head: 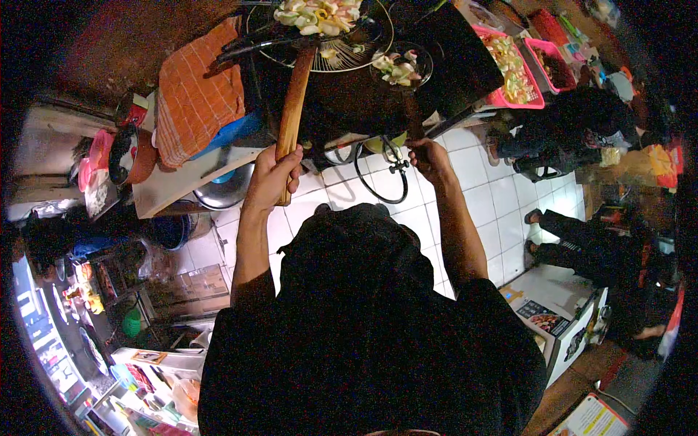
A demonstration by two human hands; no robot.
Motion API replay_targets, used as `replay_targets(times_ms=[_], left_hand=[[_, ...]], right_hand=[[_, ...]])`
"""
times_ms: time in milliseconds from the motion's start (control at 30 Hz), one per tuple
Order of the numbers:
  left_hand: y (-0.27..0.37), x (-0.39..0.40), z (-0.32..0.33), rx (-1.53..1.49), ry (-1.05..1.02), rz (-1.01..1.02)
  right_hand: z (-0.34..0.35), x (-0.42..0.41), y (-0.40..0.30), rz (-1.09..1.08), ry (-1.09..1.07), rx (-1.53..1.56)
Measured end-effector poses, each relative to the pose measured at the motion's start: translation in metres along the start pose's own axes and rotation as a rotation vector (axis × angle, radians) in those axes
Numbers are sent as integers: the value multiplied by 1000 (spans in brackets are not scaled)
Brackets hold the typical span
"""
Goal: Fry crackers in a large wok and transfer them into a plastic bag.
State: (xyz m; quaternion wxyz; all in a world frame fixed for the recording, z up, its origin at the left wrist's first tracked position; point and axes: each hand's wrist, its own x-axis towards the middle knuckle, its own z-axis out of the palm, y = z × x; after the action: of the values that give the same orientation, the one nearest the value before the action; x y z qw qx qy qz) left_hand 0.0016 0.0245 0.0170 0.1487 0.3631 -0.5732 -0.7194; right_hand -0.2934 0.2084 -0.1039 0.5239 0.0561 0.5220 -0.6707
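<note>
My left hand (277, 175) grips a long wooden handle (296, 103). Its far end reaches a heap of pale, cut food pieces (319, 16) over a dark round pan (349, 60) with a light rim. My right hand (432, 159) is closed around the dim handle (413, 111) of a round utensil (429, 68), perhaps a strainer or ladle. Several similar food pieces (397, 71) lie in that utensil, just right of the pan. A few loose bits stick to the pan's near side. The pan's far part is cut off by the frame.
An orange striped cloth (202, 92) lies left of the pan. Pink baskets (537, 98) stand at the right, one full of similar pieces. A black hose (357, 177) loops below the counter over white floor tiles (469, 158). Other people (567, 128) are at the right.
</note>
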Motion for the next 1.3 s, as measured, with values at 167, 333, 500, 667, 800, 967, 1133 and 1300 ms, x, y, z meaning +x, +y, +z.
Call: replay_targets(times_ms=[167, 333, 500, 667, 800, 967, 1133, 1300], left_hand=[[5, -1, 1, -15, -5, -11], [4, -2, 0, 23, -7, 10], [-3, -2, -5, 1, -4, 4], [-6, -4, -9, 3, 1, 8], [-11, -1, -11, -13, -1, 21], [-12, 3, -12, -11, -5, 14], [-9, 8, -6, 35, -2, 21], [-19, 16, -8, 170, -4, 62]], right_hand=[[14, 1, 5, 38, 1, -161], [35, 10, 28, 57, -55, -259], [48, 3, 49, 133, -157, -87], [36, -16, 47, 235, -315, 116], [24, -50, 37, 166, -255, 26], [21, -83, 20, 127, -55, -29], [14, -106, 2, 20, 104, -252], [25, -138, -38, -80, 179, -344]])
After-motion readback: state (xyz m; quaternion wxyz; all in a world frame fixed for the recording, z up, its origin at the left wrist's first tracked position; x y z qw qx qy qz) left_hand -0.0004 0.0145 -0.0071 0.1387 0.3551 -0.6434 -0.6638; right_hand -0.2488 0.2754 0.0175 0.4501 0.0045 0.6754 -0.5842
